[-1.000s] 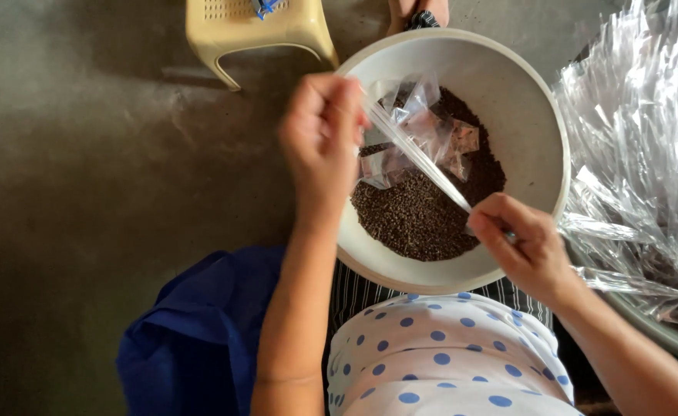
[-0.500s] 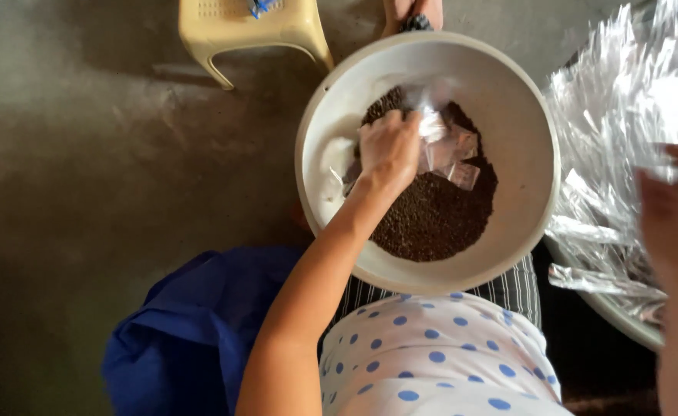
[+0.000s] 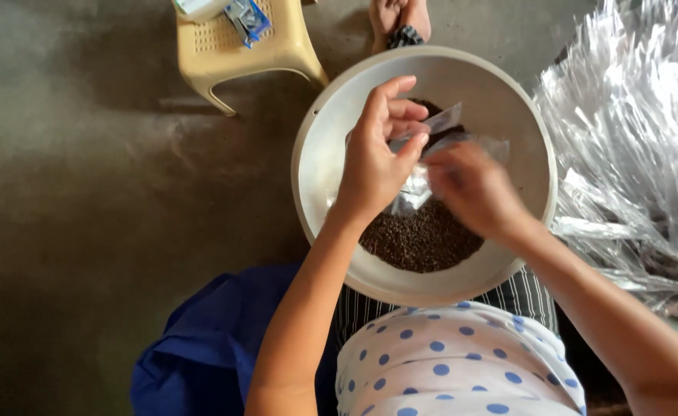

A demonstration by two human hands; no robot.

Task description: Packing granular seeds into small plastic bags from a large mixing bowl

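At the far left lies the bare grey concrete floor (image 3: 69, 192); above it stands a pale yellow plastic stool (image 3: 238, 50) with a small blue-and-white packet (image 3: 246, 17) on its seat, well apart from your hands; below, a blue cloth (image 3: 208, 354) is bunched by your lap.

Your left hand (image 3: 377, 158) hangs over the large round white plastic basin (image 3: 316, 185), its fingers (image 3: 410, 146) pinched on the small clear plastic sachet (image 3: 423, 166); the sachet sits between your two hands, just above the heap of dark brown granules (image 3: 420, 239) that fills the lower part of the basin; keep that pinch at the mouth firm, so the opening stays spread and the sachet does not sag into the heap.

Your right hand (image 3: 474, 189) is blurred and meets the sachet from the other side; whether its fingers are closed on the film or only touching it, you cannot tell from here; work close over the basin, so whatever spills falls back onto the granules; keep the sachet upright.

At the far right a loose pile of clear crinkled plastic bags (image 3: 632, 146) lies just beside the basin's rim; beyond the basin's top edge another person's foot (image 3: 400, 19) shows.
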